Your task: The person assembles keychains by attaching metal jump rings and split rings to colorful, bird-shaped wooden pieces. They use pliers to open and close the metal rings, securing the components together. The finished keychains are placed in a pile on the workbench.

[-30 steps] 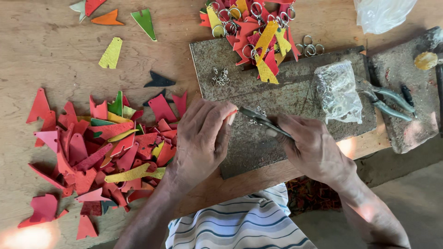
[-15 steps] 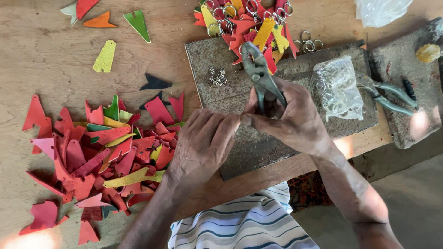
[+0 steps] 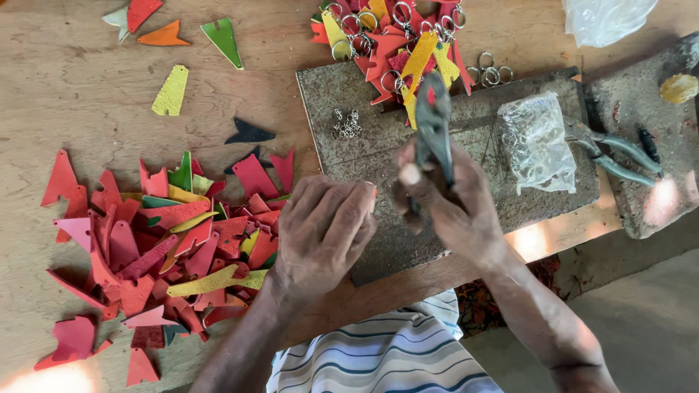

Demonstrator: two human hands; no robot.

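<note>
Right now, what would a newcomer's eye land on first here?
The big heap of red, pink and yellow cut leather shapes on the wooden table's left side. Next, the right hand raising grey metal pliers over the rough stone slab, left hand beside it, with ringed keychain pieces piled above.

Two hands [image 3: 320, 233]; two pliers [image 3: 435, 127] (one held); one plastic bag [image 3: 537, 142].

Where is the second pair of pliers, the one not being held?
In the head view, the spare pliers lie at right, just right of the clear bag and straddling the two grey slabs, beyond the right hand.
</note>
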